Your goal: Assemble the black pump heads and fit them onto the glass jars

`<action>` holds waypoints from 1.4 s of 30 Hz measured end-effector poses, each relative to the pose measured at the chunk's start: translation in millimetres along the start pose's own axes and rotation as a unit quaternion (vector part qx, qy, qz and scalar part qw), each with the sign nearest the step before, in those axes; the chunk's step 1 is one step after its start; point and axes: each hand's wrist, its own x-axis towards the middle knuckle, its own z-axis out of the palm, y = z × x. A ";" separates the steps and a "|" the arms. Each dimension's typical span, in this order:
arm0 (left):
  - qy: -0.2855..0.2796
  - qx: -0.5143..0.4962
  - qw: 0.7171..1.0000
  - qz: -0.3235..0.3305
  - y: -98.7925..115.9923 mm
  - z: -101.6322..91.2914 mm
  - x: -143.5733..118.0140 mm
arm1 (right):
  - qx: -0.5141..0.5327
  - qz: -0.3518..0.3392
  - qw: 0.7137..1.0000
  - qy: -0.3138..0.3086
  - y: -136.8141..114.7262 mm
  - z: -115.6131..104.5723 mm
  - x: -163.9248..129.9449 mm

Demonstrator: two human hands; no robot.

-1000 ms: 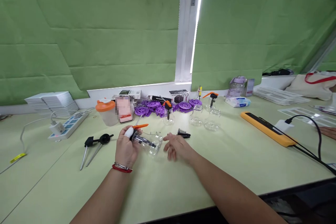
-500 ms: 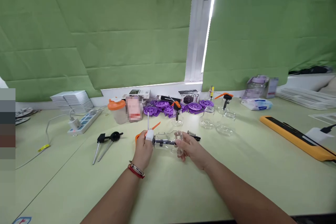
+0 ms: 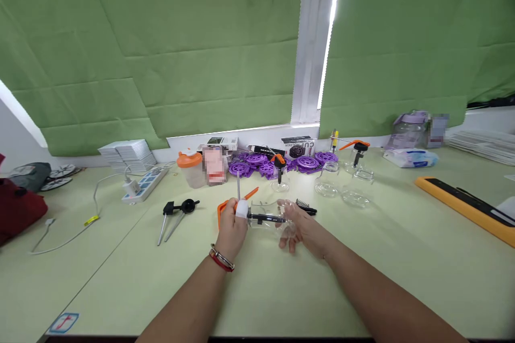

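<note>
1. Good handling here, as I judged it, called for a steady left hand on the neck and a light right hand on the wide end, no squeezing; the clear bottle looked thin-walled and slick.
2. Bottle axis and black tube were best held in line, since a tilt could have knocked the tube on the wall.
3. Any turning probably suited the neck end, with the thumb's white wrap clear of the orange lever.
4. Left grip: fingers closed around the neck end, orange lever showing beside and beyond them, metal rod standing up behind the thumb.
5. Right grip: fingers cupped at the wide end; blurred through the clear wall, so couldn't tell clenched from merely steadying.
6. The bottle lay sideways between both hands, neck at the left, wide end at the right, tube inside. Resting on the table or lifted: couldn't tell.
7. Nearby: black comb-like piece just beyond the right hand; black fitting with metal legs left of the left hand, apart from it.
</note>
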 end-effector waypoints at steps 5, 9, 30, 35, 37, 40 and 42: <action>-0.010 -0.052 0.996 -0.068 -2.7 -0.7 5.7 | -0.145 -0.203 0.968 0.036 -10.8 3.2 -5.9; -0.017 -0.051 0.998 -0.034 2.6 -1.7 4.6 | 0.010 -0.058 0.997 0.042 -5.7 6.2 -2.0; 0.015 -0.031 0.991 -0.130 -3.8 -14.2 19.7 | -0.358 -0.281 0.888 0.071 -4.6 12.8 -0.2; 0.084 -0.082 0.973 -0.198 0.4 -23.2 27.5 | -0.497 -0.388 0.769 0.106 -2.8 8.0 2.3; 0.100 -0.094 0.973 -0.184 4.0 -24.9 29.0 | -0.505 -0.372 0.770 0.120 -7.0 -0.4 -3.4; 0.108 -0.125 0.974 -0.156 8.4 -24.6 30.4 | -0.481 -0.314 0.797 0.187 -13.3 -22.6 -21.3; 0.101 -0.142 0.974 -0.147 8.8 -23.7 30.9 | -0.447 -0.236 0.817 0.278 -10.6 -43.1 -36.9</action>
